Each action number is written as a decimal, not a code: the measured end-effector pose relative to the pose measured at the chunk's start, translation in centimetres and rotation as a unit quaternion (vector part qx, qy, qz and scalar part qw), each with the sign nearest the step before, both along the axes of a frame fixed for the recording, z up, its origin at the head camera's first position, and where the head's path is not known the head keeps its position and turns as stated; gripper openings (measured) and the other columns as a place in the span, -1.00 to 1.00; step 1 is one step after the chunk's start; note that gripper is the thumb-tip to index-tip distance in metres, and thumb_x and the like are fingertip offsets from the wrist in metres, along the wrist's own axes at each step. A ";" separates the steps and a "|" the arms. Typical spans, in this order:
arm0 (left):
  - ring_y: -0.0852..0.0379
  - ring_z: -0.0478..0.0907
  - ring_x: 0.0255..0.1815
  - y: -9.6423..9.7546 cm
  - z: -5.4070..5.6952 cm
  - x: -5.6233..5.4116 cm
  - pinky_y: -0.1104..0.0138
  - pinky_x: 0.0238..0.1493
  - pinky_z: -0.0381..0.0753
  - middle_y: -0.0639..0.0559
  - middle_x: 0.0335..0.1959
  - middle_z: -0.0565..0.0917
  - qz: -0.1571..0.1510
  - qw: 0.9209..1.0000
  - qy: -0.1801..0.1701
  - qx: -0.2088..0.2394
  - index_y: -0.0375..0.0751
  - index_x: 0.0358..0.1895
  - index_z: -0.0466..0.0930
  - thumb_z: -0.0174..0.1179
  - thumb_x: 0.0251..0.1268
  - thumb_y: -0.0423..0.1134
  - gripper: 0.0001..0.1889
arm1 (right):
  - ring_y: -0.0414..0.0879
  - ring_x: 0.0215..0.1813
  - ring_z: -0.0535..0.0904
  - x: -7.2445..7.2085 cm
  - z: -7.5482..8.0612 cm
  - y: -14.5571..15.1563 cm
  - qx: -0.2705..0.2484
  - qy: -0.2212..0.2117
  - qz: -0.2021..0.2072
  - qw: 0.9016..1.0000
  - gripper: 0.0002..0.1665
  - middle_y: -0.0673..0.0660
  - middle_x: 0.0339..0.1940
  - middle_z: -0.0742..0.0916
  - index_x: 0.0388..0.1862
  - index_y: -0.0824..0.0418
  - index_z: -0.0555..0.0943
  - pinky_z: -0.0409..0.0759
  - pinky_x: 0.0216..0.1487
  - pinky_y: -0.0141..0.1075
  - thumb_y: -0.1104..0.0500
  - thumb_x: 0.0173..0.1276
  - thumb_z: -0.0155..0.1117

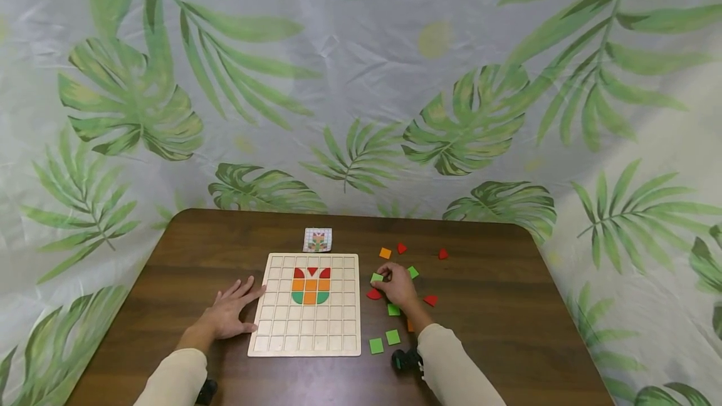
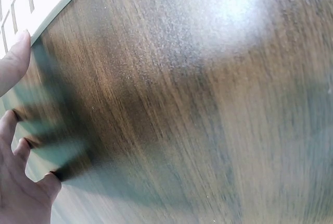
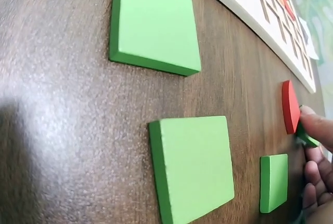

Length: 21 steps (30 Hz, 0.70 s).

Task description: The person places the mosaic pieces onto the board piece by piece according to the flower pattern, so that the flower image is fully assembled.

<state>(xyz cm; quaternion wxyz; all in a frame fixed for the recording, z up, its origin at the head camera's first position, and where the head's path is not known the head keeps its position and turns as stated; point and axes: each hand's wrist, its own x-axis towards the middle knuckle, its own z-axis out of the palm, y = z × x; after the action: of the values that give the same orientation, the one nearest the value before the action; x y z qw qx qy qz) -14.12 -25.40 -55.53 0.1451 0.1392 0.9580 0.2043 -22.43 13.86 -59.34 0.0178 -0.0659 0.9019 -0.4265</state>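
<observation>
A pale wooden grid board (image 1: pixel 304 334) lies on the table, with red, orange and green pieces forming a tulip shape in its upper middle. My left hand (image 1: pixel 228 313) spreads its fingers at the board's left edge; in the left wrist view the thumb (image 2: pixel 20 57) touches the rim. Right of the board, my right hand (image 1: pixel 399 285) pinches a green tile (image 1: pixel 376 277) between thumb and fingers. The fingers partly cover this tile in the right wrist view. Just below it lies a red curved piece (image 3: pixel 290 107), near the board's right edge.
Several green square tiles (image 1: pixel 392 337) lie right of the board. Further back are an orange square (image 1: pixel 385 253) and small red pieces (image 1: pixel 443 254). A printed pattern card (image 1: pixel 318 240) sits behind the board. Beyond the brown table (image 1: pixel 485 268) hangs a leaf-print cloth (image 1: pixel 361 80).
</observation>
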 end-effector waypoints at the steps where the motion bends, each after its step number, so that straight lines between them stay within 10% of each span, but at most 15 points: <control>1: -0.46 -0.03 0.45 0.0 0.0 0.0 -0.43 0.25 -0.08 -0.35 0.48 0.10 0.001 1.000 -0.001 -0.001 -0.13 0.43 0.27 0.42 0.00 -0.03 -0.14 | -0.10 -0.34 0.45 0.0 0.0 0.0 -0.006 -0.002 -0.003 1.000 -0.73 0.07 -0.41 0.60 -0.32 0.28 0.61 0.47 -0.27 -0.31 0.24 0.07 0.53; 21: -0.46 -0.03 0.44 -0.1 0.0 0.0 -0.44 0.24 -0.09 -0.35 0.47 0.11 -0.002 1.000 0.001 0.012 -0.12 0.42 0.28 0.41 0.00 0.03 -0.13 | -0.14 -0.40 0.41 0.3 -0.4 0.3 -0.099 -0.025 -0.050 0.993 -0.90 0.07 -0.44 0.61 -0.31 0.35 0.67 0.42 -0.38 -0.41 0.38 0.17 0.39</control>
<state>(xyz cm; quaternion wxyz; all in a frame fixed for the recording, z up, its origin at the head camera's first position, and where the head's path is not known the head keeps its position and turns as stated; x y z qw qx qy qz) -14.14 -25.50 -55.53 0.1423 0.1430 0.9554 0.2156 -22.16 14.15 -59.70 0.0122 -0.0112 0.8567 -0.5156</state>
